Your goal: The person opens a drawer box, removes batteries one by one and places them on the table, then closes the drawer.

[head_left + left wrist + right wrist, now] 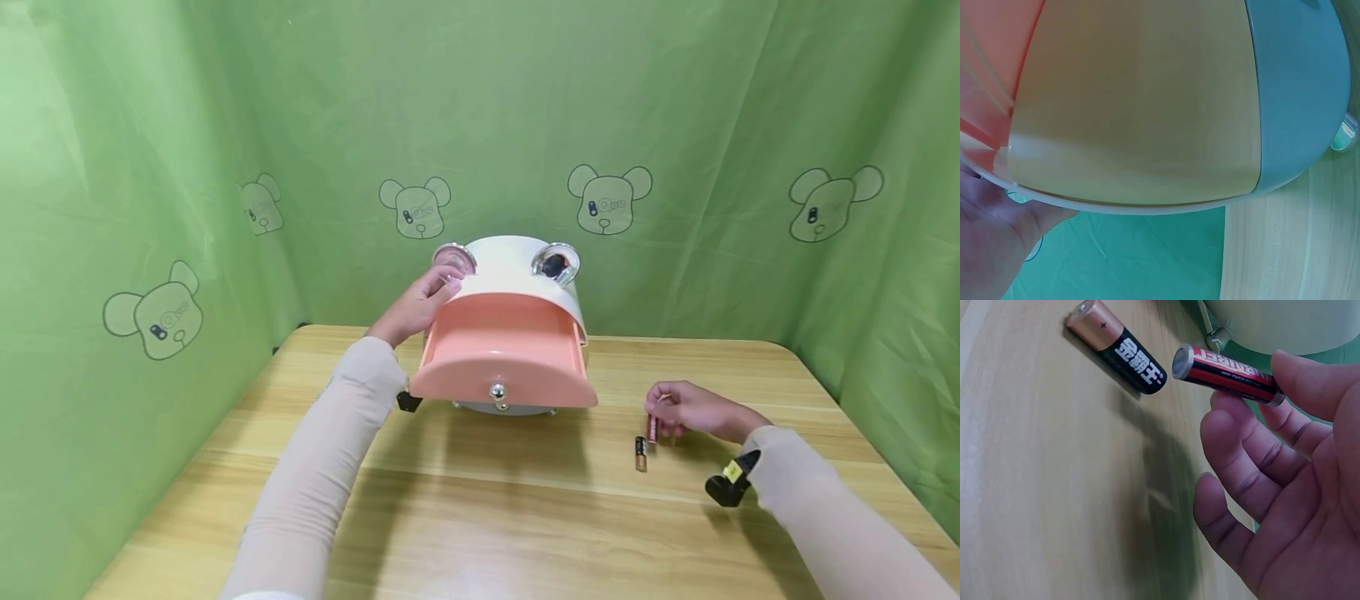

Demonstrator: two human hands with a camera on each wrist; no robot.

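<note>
My left hand [420, 302] holds the upper left of a white frog-faced drawer box [510, 262], its fingers at the round left eye [454, 257]. The left wrist view shows part of this hand along the box's side; its fingertips are hidden there. A pink drawer [504, 377] juts from the box, pulled out, with a silver knob. To the right, my right hand [693, 410] pinches one end of a red battery [1227, 374] between thumb and fingers, close over the table. Beside it lies a black and copper battery [1116, 347].
The wooden table [480, 517] carries the box on small silver feet. The right eye [556, 265] has a silver rim and a dark centre. Green cloth [510, 100] printed with bear faces hangs behind and at both sides. A black wrist camera [729, 485] sits under the right sleeve.
</note>
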